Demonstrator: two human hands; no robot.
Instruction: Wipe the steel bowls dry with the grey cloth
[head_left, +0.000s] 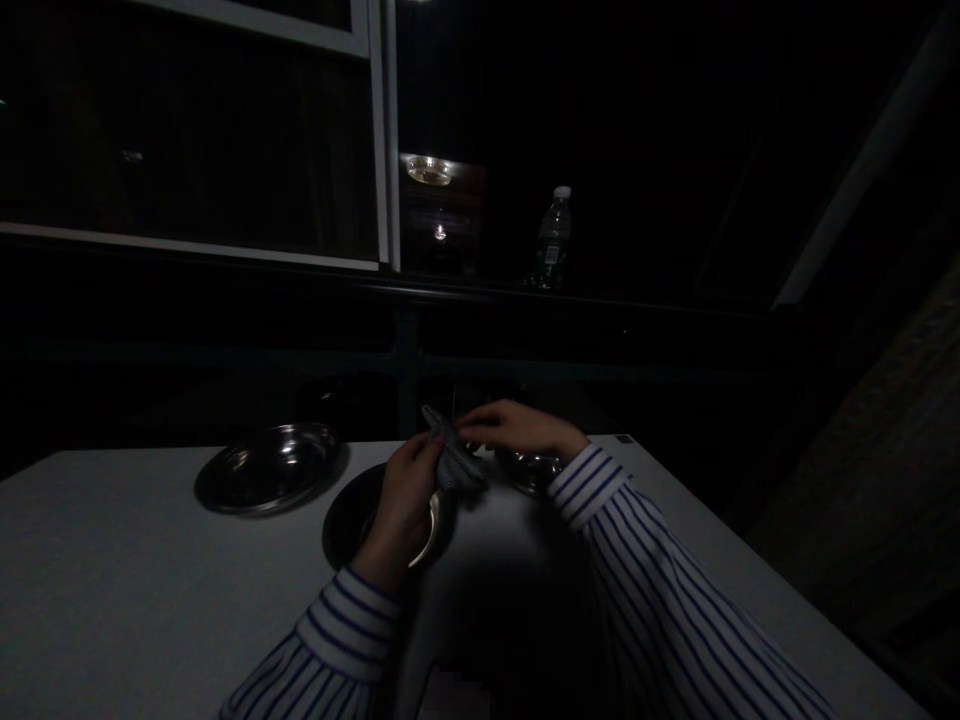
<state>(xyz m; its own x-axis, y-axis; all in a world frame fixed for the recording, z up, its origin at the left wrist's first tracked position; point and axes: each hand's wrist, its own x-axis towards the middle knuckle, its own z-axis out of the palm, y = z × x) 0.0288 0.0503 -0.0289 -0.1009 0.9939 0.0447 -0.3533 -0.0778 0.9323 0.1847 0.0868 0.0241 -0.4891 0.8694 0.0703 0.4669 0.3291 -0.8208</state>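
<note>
A small grey piece of knitting (457, 465) is held up above the table, in the middle of the view. My left hand (405, 490) grips its left edge between thumb and fingers. From the right, my right hand (517, 427) has its fingers closed at the upper right edge of the knitting. A thin needle-like stick (454, 400) points upward between the hands; its lower end is hidden. Beneath my left hand sits a dark round bowl (337, 530), partly covered, with a pale curved rim or object (429, 540) showing beside the wrist.
A shiny metal dish (262, 470) stands at the left on the white table (112, 580). Another metal dish (534, 470) is partly hidden behind my right hand. A plastic bottle (553, 240) stands on the window ledge. The room is very dark.
</note>
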